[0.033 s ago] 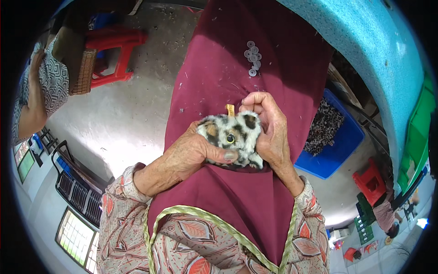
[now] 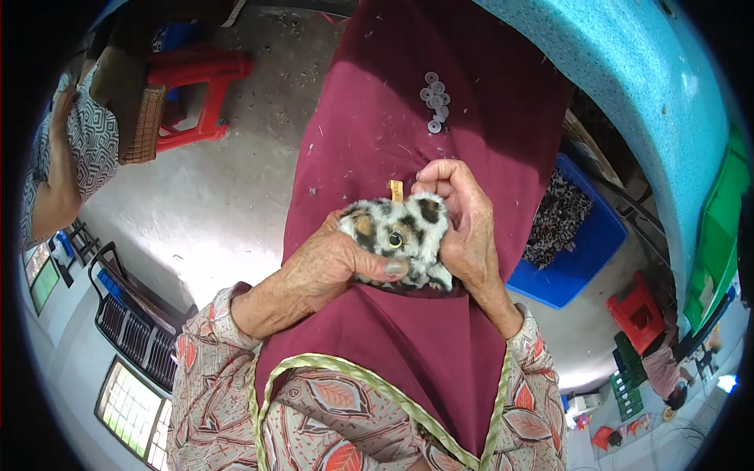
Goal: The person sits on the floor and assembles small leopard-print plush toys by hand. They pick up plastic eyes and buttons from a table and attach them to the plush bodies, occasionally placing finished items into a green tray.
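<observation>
Between my hands, above the maroon apron, is a spotted furry plush piece (image 2: 410, 235) in white, black and brown. One yellow-rimmed eye (image 2: 396, 239) shows on its front, and a small tan label (image 2: 397, 190) sticks up from its top edge. My left hand (image 2: 334, 253) grips the left side, thumb laid across the lower front; its other fingers are hidden behind the fur. My right hand (image 2: 469, 228) closes on the right edge with the thumb side against the fur. Its index finger bends above the plush, and the remaining fingertips are partly hidden.
Several translucent round plastic washers (image 2: 436, 100) lie on the maroon cloth (image 2: 353, 141). To the right, a blue bin (image 2: 601, 243) holds spotted furry pieces. A light-blue curved surface (image 2: 628, 71) rims the upper right. Red stools (image 2: 212, 106) and another person's arm (image 2: 59, 173) are at left.
</observation>
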A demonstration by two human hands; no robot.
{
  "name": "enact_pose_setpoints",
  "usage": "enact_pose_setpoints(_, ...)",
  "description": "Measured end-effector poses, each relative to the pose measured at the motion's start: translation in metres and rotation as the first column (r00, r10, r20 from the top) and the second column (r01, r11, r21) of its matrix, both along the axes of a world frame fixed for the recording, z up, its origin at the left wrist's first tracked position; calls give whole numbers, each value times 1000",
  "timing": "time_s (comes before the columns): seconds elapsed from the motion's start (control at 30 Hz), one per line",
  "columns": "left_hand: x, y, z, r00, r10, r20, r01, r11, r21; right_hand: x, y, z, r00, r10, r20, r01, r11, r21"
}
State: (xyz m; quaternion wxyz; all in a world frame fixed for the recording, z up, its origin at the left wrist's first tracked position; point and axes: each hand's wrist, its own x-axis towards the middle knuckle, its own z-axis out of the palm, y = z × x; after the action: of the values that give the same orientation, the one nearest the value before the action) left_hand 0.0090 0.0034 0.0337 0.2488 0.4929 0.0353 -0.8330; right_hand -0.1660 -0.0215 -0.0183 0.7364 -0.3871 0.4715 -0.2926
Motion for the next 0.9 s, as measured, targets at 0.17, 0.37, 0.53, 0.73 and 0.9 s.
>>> enact_pose_setpoints(0.17, -5, 1, 2, 994, 48, 97, -46, 999, -19, -8, -8, 1, 948, -147, -282, 56, 949, -310)
enact_pose_setpoints(0.37, -3, 3, -3, 981, -81, 178, 99, 990, -97, -23, -20, 46, 936, 106, -335, -282, 795, -537)
enact_pose_setpoints(0.53, -7, 5, -2, 964, -127, 232, 169, 971, -169, -22, -25, 47, 874, 245, -419, -463, 682, -567)
enact_pose_setpoints(0.73, -7, -2, 3, 966, -170, 194, 205, 963, -176, -20, -34, 48, 852, 318, -416, -518, 630, -579)
enact_pose_setpoints(0.9, -1, -2, -5, 960, -265, 95, 277, 950, -146, -24, -44, 45, 804, 479, -353, -591, 580, -560)
